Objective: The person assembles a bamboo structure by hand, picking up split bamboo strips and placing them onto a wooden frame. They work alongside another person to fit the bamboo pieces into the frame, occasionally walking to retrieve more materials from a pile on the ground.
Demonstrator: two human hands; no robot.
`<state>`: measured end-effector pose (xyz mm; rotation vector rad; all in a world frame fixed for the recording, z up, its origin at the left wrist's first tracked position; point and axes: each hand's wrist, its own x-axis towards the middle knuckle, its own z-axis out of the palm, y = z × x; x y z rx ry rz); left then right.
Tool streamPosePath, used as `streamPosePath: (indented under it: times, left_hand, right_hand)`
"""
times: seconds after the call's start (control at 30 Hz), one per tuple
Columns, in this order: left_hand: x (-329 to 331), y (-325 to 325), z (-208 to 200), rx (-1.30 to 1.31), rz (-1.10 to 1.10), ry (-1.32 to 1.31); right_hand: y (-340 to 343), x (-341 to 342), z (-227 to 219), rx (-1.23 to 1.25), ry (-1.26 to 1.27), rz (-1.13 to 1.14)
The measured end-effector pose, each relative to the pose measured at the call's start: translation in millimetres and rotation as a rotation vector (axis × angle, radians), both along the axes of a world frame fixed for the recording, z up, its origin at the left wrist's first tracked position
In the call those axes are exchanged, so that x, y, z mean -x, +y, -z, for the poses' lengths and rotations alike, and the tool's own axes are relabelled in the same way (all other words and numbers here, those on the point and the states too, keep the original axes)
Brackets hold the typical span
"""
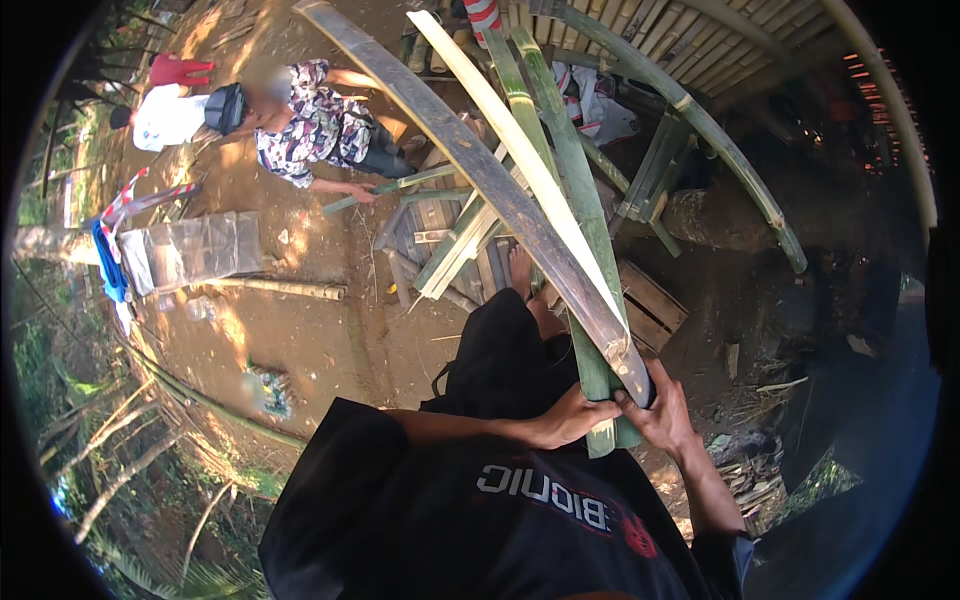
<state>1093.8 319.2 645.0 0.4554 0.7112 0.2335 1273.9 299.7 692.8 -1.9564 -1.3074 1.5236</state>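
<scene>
A long dark brown split-bamboo slat [480,165] slants up and to the left from the hands, with its near end in my right hand [664,405]. The fingers of that hand are wrapped round it. Closed at the near end of a green bamboo slat [585,215] is my left hand [570,416], close beside the right one. A pale, freshly split bamboo strip [530,155] lies between the two slats; its near tip ends behind the dark one. Another green slat [515,90] runs partly beneath the pale strip.
Short bamboo pieces [455,245] lie by my bare foot [520,270], near a wooden crate [650,305]. At the left, a co-worker in a patterned shirt [315,125] holds a green bamboo piece [345,203]. A bent bamboo pole [715,125] crosses the upper right.
</scene>
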Motion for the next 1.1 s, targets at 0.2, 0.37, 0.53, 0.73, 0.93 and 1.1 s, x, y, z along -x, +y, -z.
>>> streamPosePath:
  times: [0.2,0.37,0.53,0.73,0.93,1.1]
  left_hand:
    - [12,9,69,0.133,-0.029,0.222]
    - [57,73,142,0.363,-0.064,0.3]
    - [133,124,267,0.356,0.057,0.373]
    - [260,192,358,0.282,0.275,0.519]
    - [381,195,491,0.155,0.568,0.767]
    - [453,159,605,0.055,0.399,0.852]
  right_hand:
    - [15,18,88,0.157,0.141,0.069]
    - [59,71,171,0.278,0.181,0.182]
    - [89,150,296,0.132,0.093,0.242]
    - [124,294,396,-0.081,-0.16,0.348]
    - [112,439,534,0.283,0.147,0.543]
    - [104,482,614,0.37,0.223,0.42]
